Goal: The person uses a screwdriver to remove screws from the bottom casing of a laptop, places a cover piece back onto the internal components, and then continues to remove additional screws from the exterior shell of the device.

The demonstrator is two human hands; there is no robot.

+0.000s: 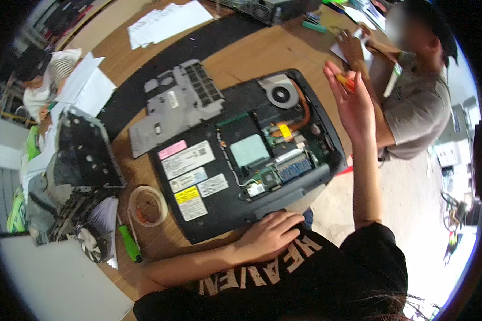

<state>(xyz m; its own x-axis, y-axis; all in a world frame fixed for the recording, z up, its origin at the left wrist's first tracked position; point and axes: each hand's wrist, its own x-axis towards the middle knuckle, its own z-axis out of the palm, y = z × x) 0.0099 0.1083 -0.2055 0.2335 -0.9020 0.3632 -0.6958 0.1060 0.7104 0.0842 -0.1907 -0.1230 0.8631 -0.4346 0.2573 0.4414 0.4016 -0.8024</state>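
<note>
A black laptop [219,166] lies upside down on the table with its base opened. Its fan [281,94], a copper heat pipe and a blue memory module [295,169] are exposed. Flat along the laptop's near edge rests my left hand [270,234], fingers stretched out and holding nothing. My right hand [357,107] is raised beyond the laptop's right side. Between its thumb and fingers sits a small orange-and-yellow tool handle [346,82]; the rest of that tool is hidden. Against the laptop's far left side lies a grey vented bottom cover [177,101].
A green-handled screwdriver [129,243] and a round, clear-rimmed dish or ring [148,205] lie left of the laptop. Further left are stacked black laptop parts [85,150]. Papers [168,22] lie at the back. One person [420,101] sits at the right, another [40,88] far left.
</note>
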